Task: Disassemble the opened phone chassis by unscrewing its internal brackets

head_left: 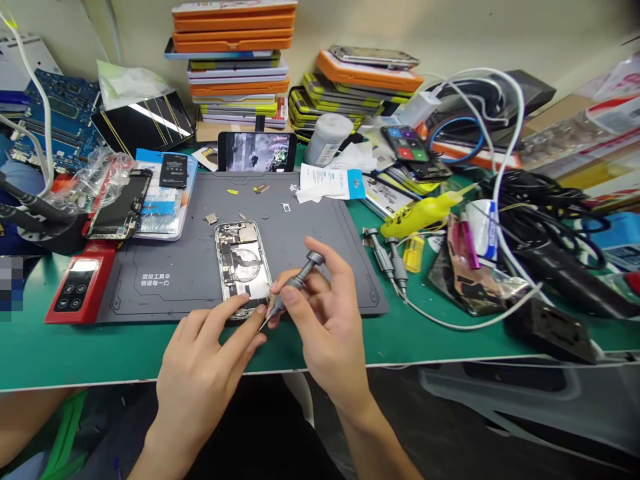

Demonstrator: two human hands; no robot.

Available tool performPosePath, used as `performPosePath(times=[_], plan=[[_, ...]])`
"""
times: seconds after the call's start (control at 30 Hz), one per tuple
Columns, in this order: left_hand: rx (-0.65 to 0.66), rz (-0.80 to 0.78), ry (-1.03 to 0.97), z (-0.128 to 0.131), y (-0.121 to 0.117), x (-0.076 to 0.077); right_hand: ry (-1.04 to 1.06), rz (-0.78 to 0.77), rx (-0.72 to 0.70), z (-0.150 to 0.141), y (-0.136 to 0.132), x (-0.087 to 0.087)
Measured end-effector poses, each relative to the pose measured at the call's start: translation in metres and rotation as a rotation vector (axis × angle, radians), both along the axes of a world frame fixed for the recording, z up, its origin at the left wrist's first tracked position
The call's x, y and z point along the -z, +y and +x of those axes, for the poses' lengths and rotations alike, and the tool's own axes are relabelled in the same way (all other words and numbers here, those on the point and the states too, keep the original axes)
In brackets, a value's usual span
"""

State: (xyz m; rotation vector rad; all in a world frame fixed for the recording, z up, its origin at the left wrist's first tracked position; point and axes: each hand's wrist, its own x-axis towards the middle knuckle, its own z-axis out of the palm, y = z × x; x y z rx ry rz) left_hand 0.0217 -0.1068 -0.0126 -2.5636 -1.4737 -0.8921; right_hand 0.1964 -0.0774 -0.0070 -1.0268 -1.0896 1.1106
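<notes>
An opened smartphone (pixel 259 280) lies on the grey work mat, its inner boards and a round coil showing. My left hand (pixel 205 357) reaches over its lower end, index and middle fingers on the frame and thumb just below the edge. A slim grey precision screwdriver (pixel 296 283) is pinched in my right hand (pixel 333 320), tilted with its tip down to the left. That tip ends close to my left thumb and middle finger; anything tiny there is hidden. Small loose parts, including a SIM tray (pixel 286 207) and a metal piece (pixel 211 219), lie around the phone.
The grey mat (pixel 170 253) covers the middle of the green table (pixel 280 363). Behind it stands a phone playing video (pixel 256 152). Two more screwdrivers (pixel 383 257) and a yellow bottle (pixel 423 212) lie at right, a detached screen (pixel 119 207) at left.
</notes>
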Motion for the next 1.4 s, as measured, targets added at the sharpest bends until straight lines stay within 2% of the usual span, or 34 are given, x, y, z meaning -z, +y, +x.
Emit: performPosePath(times=[0.63,0.9,1.0,1.07,1.13,1.23,1.4], plan=[[-0.003,-0.002,-0.007,0.002,0.001,0.001,0.023,-0.017,-0.005,-0.002,0.000,-0.001],[-0.017,-0.008,0.008,0.000,0.000,0.002,-0.020,0.002,0.048,-0.002,-0.001,-0.002],[-0.031,-0.007,-0.003,0.000,0.000,0.001,-0.109,0.081,0.155,-0.003,-0.001,-0.004],[-0.044,-0.016,-0.016,0.001,-0.001,0.001,-0.207,0.204,0.268,-0.004,0.002,-0.006],[-0.058,-0.030,-0.026,0.002,-0.001,0.000,-0.324,0.373,0.313,-0.006,0.007,-0.005],[-0.081,-0.048,-0.051,0.003,-0.001,0.000,-0.462,0.583,0.244,-0.009,0.015,0.002],[-0.077,-0.060,-0.094,0.004,-0.001,0.001,-0.529,0.580,0.127,-0.013,0.018,0.012]])
